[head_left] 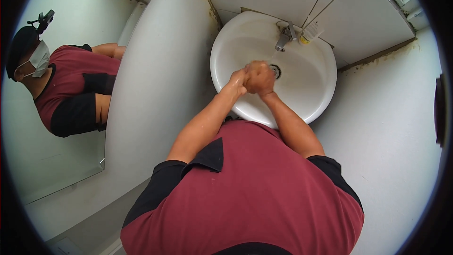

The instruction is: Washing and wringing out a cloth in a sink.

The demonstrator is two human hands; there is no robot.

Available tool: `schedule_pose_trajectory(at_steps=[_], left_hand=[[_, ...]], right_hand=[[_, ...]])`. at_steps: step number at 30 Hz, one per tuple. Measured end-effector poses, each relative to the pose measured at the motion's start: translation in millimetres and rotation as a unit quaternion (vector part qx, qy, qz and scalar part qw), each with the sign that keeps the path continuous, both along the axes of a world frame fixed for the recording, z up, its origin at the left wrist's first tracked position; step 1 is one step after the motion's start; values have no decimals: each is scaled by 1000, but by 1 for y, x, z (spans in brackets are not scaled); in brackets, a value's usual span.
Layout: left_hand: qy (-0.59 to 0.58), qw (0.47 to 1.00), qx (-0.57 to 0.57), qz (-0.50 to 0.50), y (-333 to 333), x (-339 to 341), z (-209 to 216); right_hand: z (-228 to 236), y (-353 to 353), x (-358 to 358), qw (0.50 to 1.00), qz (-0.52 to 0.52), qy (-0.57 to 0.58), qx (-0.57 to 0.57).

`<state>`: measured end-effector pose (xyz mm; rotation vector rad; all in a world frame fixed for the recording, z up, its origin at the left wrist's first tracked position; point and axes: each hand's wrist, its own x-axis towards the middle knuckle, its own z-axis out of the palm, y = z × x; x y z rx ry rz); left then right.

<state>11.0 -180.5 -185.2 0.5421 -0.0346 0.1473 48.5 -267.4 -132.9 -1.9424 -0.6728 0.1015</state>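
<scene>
Both of my hands are pressed together over the left part of a white washbasin (311, 87), wet and slightly blurred. My right hand (260, 77) is closed in a fist shape against my left. From the left side, my left hand (239, 80) grips it, with most of its fingers hidden. Just beyond the hands is a chrome faucet (285, 38), and a thin stream of water runs down from its spout toward them. The metal drain (275, 71) shows partly beside my right hand.
A translucent container with a yellow label (309, 34) stands on the basin's back rim, right of the faucet. White walls close in on both sides. At the left, a wall mirror (61, 160) reflects my shirt and arm. A dark object (440, 111) is at the right edge.
</scene>
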Motion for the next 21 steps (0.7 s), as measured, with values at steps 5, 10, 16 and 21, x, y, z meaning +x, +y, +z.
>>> schedule_pose_trajectory(at_steps=[5,10,16,21], left_hand=[[410,901,84,114,-6,6,29],[422,900,89,59,-5,0,45],[463,865,186,58,-6,2,53],[453,869,187,-62,-12,-1,78]], right_hand=[[-56,-9,28,988,-107,97,56],[-54,-10,20,925,-70,294,230],[-28,-5,25,791,-75,452,406],[-32,-11,39,748,-62,508,424]])
